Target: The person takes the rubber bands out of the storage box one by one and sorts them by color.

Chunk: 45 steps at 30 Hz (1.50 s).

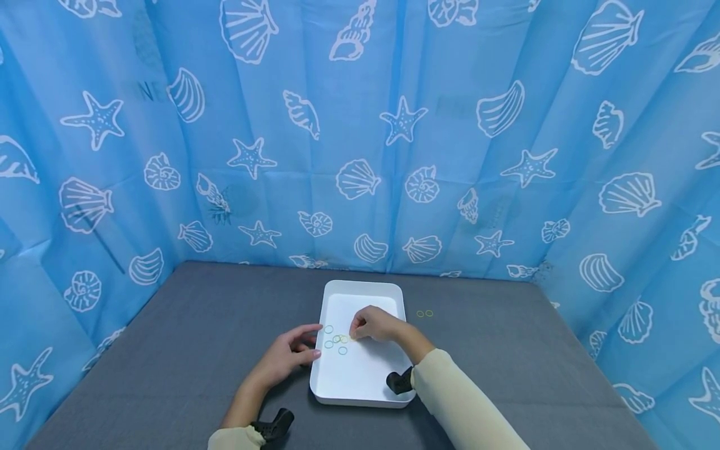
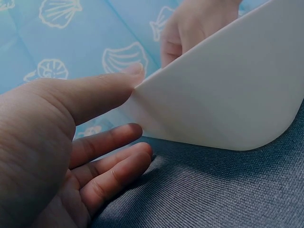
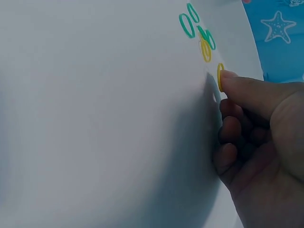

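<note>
A shallow white tray (image 1: 365, 381) lies on the grey cloth. Inside it, toward the left wall, are several thin green rubber bands (image 1: 343, 350) and a yellow one (image 3: 205, 50), some overlapping. My right hand (image 1: 375, 324) reaches over the tray's right side. Its thumb and index finger pinch a small yellow rubber band (image 3: 219, 78) at the tray floor; the other fingers are curled in. Against the tray's left side rests my left hand (image 1: 287, 353), with extended, slightly bent fingers. In the left wrist view one fingertip (image 2: 135, 70) touches the rim.
Two yellow-green rubber bands (image 1: 424, 313) lie on the cloth right of the tray. A blue curtain (image 1: 349, 137) with white shell prints hangs behind and at both sides of the grey table surface (image 1: 242, 312). Each wrist bears a black camera mount (image 1: 274, 425).
</note>
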Each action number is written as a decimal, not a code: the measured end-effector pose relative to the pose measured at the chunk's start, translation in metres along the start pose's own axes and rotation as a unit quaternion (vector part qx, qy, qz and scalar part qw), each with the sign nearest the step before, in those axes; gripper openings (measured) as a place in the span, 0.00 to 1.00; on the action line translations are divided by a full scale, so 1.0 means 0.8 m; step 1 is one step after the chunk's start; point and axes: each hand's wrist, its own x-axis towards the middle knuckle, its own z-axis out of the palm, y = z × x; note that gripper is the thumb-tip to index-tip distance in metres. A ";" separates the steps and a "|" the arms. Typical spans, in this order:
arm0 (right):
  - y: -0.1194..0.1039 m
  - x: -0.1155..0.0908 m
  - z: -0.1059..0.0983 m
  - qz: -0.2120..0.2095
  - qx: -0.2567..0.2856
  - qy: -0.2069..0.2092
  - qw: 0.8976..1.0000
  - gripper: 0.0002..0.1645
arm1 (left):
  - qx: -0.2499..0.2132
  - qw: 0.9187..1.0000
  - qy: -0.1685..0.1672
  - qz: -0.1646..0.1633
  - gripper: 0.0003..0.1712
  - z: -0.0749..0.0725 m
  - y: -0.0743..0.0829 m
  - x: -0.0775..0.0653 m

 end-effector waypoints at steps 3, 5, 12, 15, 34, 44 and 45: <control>0.003 0.000 -0.003 -0.006 0.003 0.014 1.000 0.06 | 0.001 1.000 -0.002 0.001 0.31 0.000 -0.001 0.000; 0.005 0.000 -0.006 -0.007 0.001 0.027 1.000 0.06 | 0.003 1.000 -0.001 0.002 0.31 0.001 -0.002 0.001; 0.007 -0.005 -0.025 -0.004 0.024 0.077 0.997 0.06 | 0.002 1.000 0.006 0.003 0.32 0.002 -0.006 0.003; 0.010 -0.010 -0.032 -0.011 0.033 0.101 0.994 0.06 | 0.001 1.000 0.005 0.003 0.32 0.002 -0.006 0.003; 0.066 -0.051 -0.083 -0.020 0.074 0.216 0.973 0.04 | 0.010 1.000 0.006 0.008 0.31 0.001 -0.009 0.004; 0.117 -0.067 -0.082 -0.003 0.066 0.271 0.960 0.04 | 0.000 1.000 0.001 0.008 0.31 0.002 -0.009 0.004; 0.120 -0.068 -0.081 0.002 0.063 0.276 0.959 0.03 | 0.001 1.000 0.001 0.008 0.32 0.002 -0.009 0.004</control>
